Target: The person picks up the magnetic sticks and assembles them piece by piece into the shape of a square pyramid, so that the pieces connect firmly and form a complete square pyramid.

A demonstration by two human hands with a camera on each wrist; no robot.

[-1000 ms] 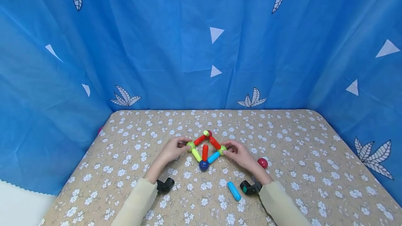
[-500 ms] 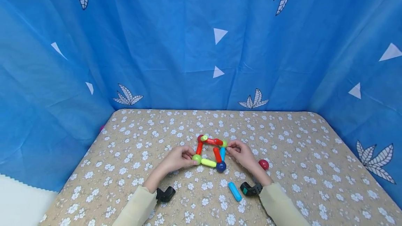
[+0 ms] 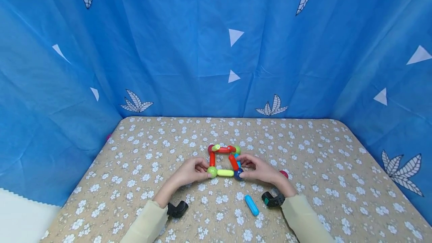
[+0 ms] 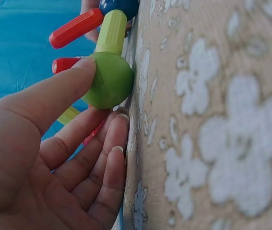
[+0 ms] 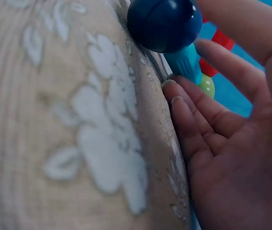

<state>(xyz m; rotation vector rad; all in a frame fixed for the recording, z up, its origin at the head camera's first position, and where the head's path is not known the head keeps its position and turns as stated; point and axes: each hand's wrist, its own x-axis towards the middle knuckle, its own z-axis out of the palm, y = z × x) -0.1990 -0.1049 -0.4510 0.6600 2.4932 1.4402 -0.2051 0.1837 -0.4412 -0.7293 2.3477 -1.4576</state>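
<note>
A four-sided frame of magnetic rods and balls lies on the table in the head view. My left hand [image 3: 194, 170] pinches its near-left green ball [image 3: 212, 171] between thumb and fingers. My right hand [image 3: 258, 170] holds the near-right corner, thumb at the dark blue ball [image 3: 238, 174] and fingers by a light-blue rod [image 5: 186, 64]. A yellow rod [image 3: 225, 173] joins these two balls. Red rods [image 3: 212, 158] form the left and far sides. At the far corners are a dark red ball [image 3: 210, 148] and another green ball [image 3: 237, 150]. A red rod [image 4: 76, 28] sticks up from the blue ball.
A loose light-blue rod [image 3: 251, 205] lies in front of the right hand. Partly hidden behind the right wrist is a magenta ball [image 3: 284, 174]. Blue curtain [image 3: 189, 48] surrounds the flowered table [image 3: 162, 134] at the back and sides.
The frame has turned counterclockwise from a diamond to a squarer stance, its blue ball shifting right. My right hand has moved from the far green ball to the blue ball; the left keeps its ball.
</note>
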